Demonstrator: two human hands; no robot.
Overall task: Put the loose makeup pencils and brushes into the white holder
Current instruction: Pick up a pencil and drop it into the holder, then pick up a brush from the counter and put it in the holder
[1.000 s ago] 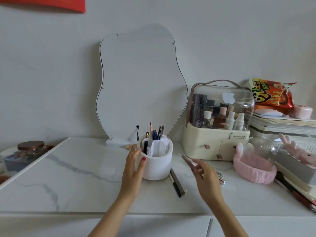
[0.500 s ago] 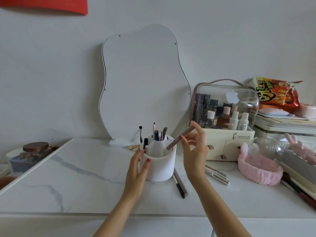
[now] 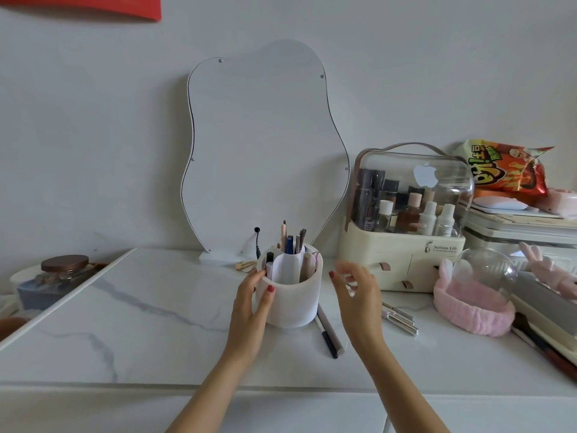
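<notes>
The round white holder [image 3: 295,304] stands mid-table with several pencils and brushes upright in its compartments. My left hand [image 3: 253,303] wraps its left side, thumb on the front wall. To the right of the holder my right hand [image 3: 356,290] hovers with its fingers apart and nothing in it. Two dark pencils [image 3: 327,334] lie on the marble just right of the holder's base. Several silvery pink pencils [image 3: 399,317] lie further right, beyond my right hand.
A wavy mirror [image 3: 265,151] leans on the wall behind the holder. A cream cosmetics case [image 3: 402,254] with a clear lid stands at right, a pink headband [image 3: 471,304] and glass dome in front of it. A lidded jar [image 3: 64,267] sits far left.
My right hand carried a brown pencil from the table to the holder, let it go inside, and has drawn back empty to the right. My left hand stayed on the holder.
</notes>
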